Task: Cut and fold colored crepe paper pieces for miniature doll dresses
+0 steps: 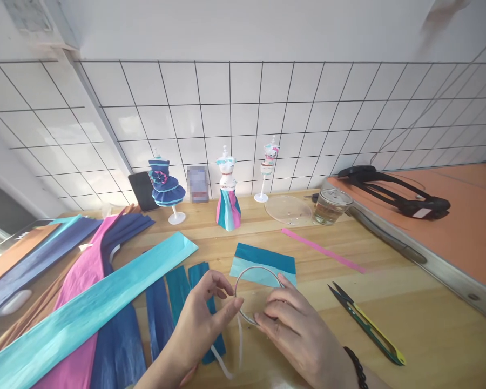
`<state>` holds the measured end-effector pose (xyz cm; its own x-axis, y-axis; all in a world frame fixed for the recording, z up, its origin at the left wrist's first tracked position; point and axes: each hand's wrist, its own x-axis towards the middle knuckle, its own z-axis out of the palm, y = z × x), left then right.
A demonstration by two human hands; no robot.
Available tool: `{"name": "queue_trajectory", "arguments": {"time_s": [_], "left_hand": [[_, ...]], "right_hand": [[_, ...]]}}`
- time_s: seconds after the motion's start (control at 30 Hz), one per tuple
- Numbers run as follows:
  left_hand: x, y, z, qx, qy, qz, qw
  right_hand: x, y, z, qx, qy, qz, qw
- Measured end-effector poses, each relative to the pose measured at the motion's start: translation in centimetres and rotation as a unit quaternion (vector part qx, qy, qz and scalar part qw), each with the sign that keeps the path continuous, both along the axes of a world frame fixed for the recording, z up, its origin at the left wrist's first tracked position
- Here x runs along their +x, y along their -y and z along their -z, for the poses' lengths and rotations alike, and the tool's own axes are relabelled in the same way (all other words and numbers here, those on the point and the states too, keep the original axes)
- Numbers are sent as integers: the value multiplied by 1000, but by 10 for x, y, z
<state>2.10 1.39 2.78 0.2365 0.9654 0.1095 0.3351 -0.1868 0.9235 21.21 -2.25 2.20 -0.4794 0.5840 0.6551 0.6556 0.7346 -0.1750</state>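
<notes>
Along the left edge of the table (409,302) lie long crepe strips: a navy one (36,259), a pink one (85,281) and a wide light-blue one (85,313) laid slantwise over them toward the near left corner. Short teal and blue pieces (174,292) lie just right of these.

By the back edge, against the tiled wall, a phone (141,190) leans beside a small mannequin in a blue dress (165,186). Right of it stand a mannequin in a striped dress (227,202) and a third, smaller one (269,162).

At the near edge, middle, the left hand (198,324) pinches the left side of a clear ring (256,292) between thumb and forefinger, the other fingers loosely curled. A white ribbon (227,362) trails from under this hand. The right hand (299,329) grips the ring's lower right rim with its fingertips; a dark bracelet (356,367) sits on its wrist. The ring is held just above the table, its far side over a teal and pale-blue sheet (265,259).

Farther right, a pink strip (324,251) lies slantwise, and a clear lid (288,209) and a glass (331,206) stand near the back. Snips (366,324) with yellow-green handles lie near the right hand. At the right edge, a black strap (392,189) rests on an orange board (461,237).
</notes>
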Motion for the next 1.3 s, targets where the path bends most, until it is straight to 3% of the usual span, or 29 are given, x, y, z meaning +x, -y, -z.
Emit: {"name": "queue_trajectory", "arguments": {"time_s": [0.17,0.33,0.6,0.8,0.9,1.1,1.3], "left_hand": [[3,3,-1,58,-98,3,993],[2,2,-4,61,-91,24,994],[-2,-4,1,22,-60,-26,998],[0,-1,1,148,-168,9,975],[1,0,0,172,-190,21,966],[-3,-2,-1,58,-41,-63,995],[-13,-13,-2,52,7,-151,987]], "right_hand": [[-4,1,3,3,16,-14,1000],[-5,0,5,16,11,-10,1000],[-6,-5,6,35,1,2,999],[-8,-6,12,46,-12,-2,999],[-8,-5,12,43,-15,1,999],[-3,-5,7,30,-13,2,999],[1,-5,3,17,-21,28,999]]}}
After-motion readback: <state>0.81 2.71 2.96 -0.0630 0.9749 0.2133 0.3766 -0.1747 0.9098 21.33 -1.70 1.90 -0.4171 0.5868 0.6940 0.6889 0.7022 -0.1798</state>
